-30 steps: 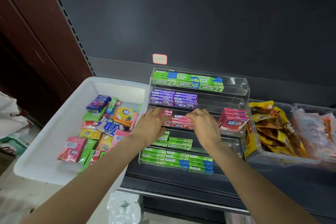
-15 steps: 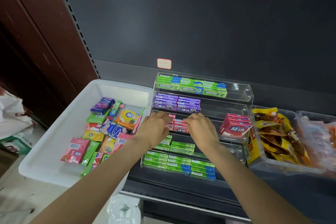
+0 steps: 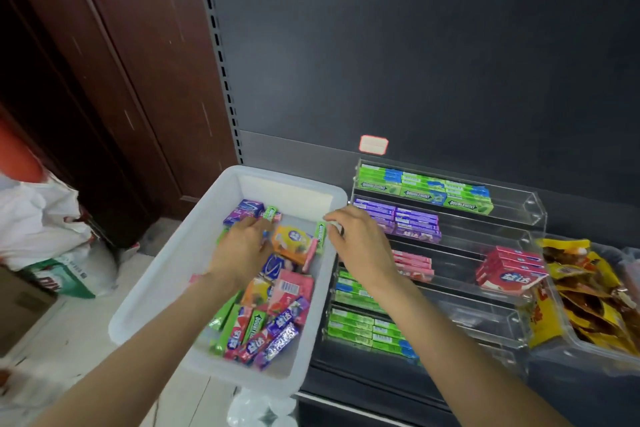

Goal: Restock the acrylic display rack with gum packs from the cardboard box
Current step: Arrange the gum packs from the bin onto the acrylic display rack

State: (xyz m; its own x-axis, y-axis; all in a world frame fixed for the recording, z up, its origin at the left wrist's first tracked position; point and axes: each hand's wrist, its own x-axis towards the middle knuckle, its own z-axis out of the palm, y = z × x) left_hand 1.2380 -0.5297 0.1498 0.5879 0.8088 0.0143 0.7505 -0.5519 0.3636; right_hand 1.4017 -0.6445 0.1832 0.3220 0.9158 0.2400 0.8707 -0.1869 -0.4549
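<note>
Reaching both hands into the white plastic bin [image 3: 166, 274] left of the clear acrylic tiered rack [image 3: 519, 215], you are hovering your left hand [image 3: 242, 246] and right hand [image 3: 356, 239] loosely open, gripping nothing; rack tiers are sitting part-filled, and many loose gum packs [image 3: 277, 322] are lying inside the bin.

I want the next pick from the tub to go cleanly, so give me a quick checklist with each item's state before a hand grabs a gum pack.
1. Left hand free to grip: cannot tell; it reaches down among the packs, fingers hidden.
2. Right hand free: ok, it holds nothing.
3. Packs left in the white tub: ok, many lie loose.
4. Room in the acrylic rack: ok, right side of the upper tiers is bare.
5. Matching row for pink packs: ok, row has space beside it.
</note>
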